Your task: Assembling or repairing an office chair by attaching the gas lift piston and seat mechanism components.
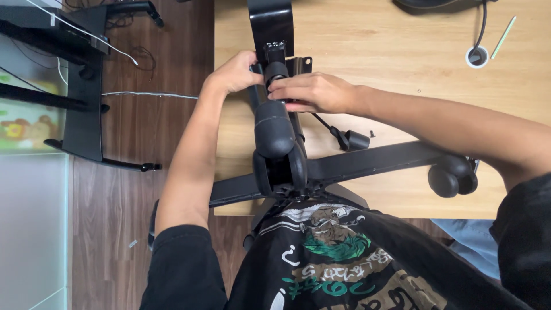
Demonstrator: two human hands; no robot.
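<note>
Printed black cotton of the person's shirt [344,270] filled the foreground, and just past it a black metal chair base [367,163] with glossy plastic castors [452,175] lay across the pale wooden desk [390,46]. From its hub rose a smooth, rounded black gas cylinder [274,129]. Left hand [234,72] was curled against the cylinder's upper end; right hand [313,92] pinched that same end, fingers pressed together.
</note>
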